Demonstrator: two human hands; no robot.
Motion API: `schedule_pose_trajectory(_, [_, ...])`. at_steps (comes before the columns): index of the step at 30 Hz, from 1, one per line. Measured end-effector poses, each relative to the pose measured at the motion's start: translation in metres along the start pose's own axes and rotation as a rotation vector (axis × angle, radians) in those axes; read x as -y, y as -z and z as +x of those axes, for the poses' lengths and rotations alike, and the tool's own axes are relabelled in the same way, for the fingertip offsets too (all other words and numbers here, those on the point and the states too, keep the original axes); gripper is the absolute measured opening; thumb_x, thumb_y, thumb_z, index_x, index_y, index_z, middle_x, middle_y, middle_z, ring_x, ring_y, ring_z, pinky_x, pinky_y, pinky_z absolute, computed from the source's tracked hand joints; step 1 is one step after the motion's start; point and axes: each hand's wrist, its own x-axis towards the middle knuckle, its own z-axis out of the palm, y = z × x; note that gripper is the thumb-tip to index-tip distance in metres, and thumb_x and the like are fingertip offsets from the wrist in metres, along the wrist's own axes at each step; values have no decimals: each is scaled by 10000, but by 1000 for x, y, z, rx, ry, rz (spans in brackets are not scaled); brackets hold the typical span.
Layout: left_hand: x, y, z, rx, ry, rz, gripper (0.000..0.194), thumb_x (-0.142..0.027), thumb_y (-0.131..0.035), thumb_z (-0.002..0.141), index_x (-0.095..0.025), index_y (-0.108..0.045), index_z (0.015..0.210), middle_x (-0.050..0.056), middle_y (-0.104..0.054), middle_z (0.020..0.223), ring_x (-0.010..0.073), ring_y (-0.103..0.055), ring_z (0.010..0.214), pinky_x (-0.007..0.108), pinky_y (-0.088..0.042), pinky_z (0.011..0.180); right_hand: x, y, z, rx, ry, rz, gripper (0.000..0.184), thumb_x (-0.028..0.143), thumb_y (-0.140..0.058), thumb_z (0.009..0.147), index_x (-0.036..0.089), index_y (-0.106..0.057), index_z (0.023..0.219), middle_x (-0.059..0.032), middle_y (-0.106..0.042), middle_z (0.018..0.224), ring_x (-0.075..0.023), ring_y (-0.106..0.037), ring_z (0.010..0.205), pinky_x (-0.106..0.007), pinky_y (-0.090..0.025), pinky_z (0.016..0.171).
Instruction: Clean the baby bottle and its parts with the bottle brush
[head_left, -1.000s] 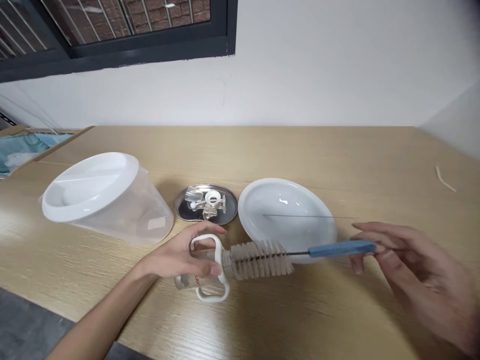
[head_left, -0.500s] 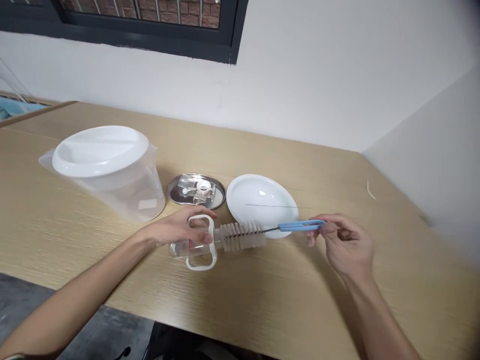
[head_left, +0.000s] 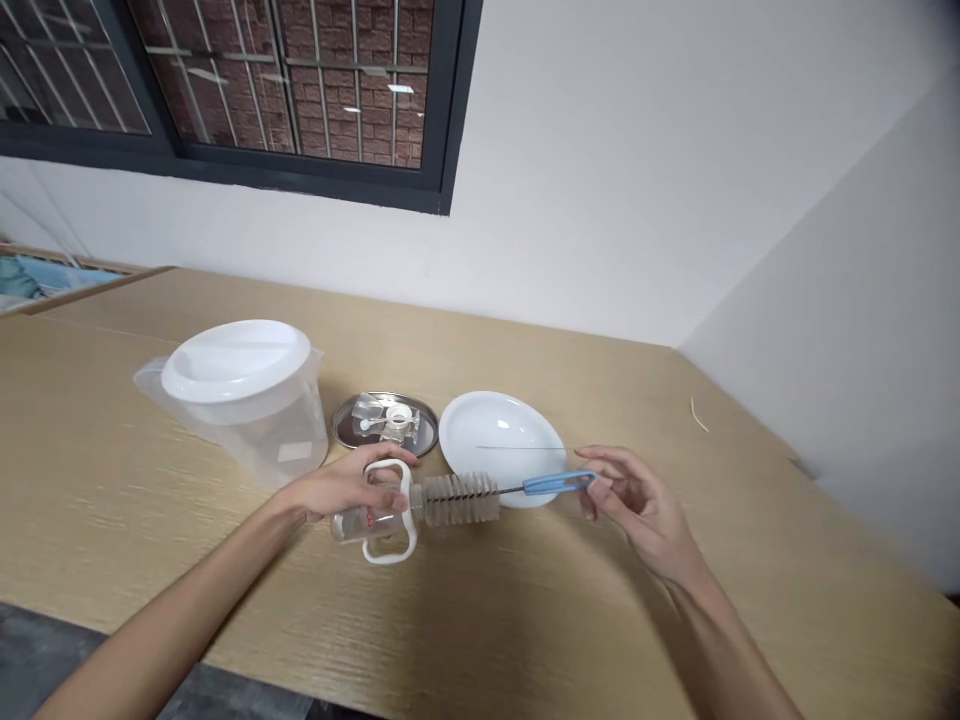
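Note:
My left hand [head_left: 356, 485] is wrapped round a clear baby bottle [head_left: 352, 525] with white side handles, held sideways above the table. A bottle brush [head_left: 461, 498] with pale bristles is partly in the bottle's mouth; most of its bristles show outside. My right hand [head_left: 637, 505] pinches the end of the brush's blue loop handle, with its index finger stretched above it. Behind the brush is a white bowl [head_left: 499, 425]. A thin wire-like line [head_left: 525, 447] crosses over the bowl towards my right fingertips; I cannot tell whether they touch it.
A small oval metal tray [head_left: 343, 425] beside the bowl holds clear and white bottle parts [head_left: 397, 418]. To its left stands a translucent pitcher [head_left: 262, 440] with a white lid [head_left: 236, 360]. A thin pale strip [head_left: 699, 415] lies at the right. The wall [head_left: 570, 200] bounds the table [head_left: 420, 630] behind.
The view has tilted up, showing more of the window. The brush sits slightly deeper in the bottle, and my right hand is nearer my left. Both grips stay the same.

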Motion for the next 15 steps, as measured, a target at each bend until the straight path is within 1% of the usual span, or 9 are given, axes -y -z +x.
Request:
schedule_pose_trajectory(3, [-1,1,0,0,1,-6,620,-362,-858,737,-199,-566,1259,-96,-382,704,105,-453,636,240,-431,587,-6,1,-2,3,-20,28,317,442,-760,877,195,-690,1063,-16,-668,672,-153,-609,490,-289,-531,471])
schedule_pose_trajectory(7, [-1,2,0,15,8,-17,639,-362,-864,731,-208,-553,1266,-93,-396,720,107,-469,644,237,-421,574,-11,2,-2,-28,-44,35,289,450,-764,873,189,-709,986,-33,-701,686,-155,-625,458,-284,-527,450])
schedule_pose_trajectory(9, [-1,2,0,18,21,-11,663,-361,-870,721,-213,-542,1278,-86,-432,736,116,-496,660,236,-426,562,-11,2,-2,-25,-53,25,313,486,-754,873,185,-715,948,-36,-701,653,-161,-621,438,-290,-528,444])
schedule_pose_trajectory(11, [-1,2,0,14,40,-1,694,-351,-880,699,-218,-533,1285,-81,-455,745,130,-530,684,236,-437,554,-10,0,-3,-29,-56,4,356,540,-717,888,187,-704,846,-28,-669,586,-163,-610,431,-282,-517,442])
schedule_pose_trajectory(15, [2,4,-1,41,31,-9,728,-320,-884,684,-232,-516,1306,-97,-426,722,138,-566,689,240,-466,550,-6,-3,-5,-42,-46,-58,506,594,-651,918,195,-607,610,-4,-558,464,-125,-521,400,-232,-430,423])
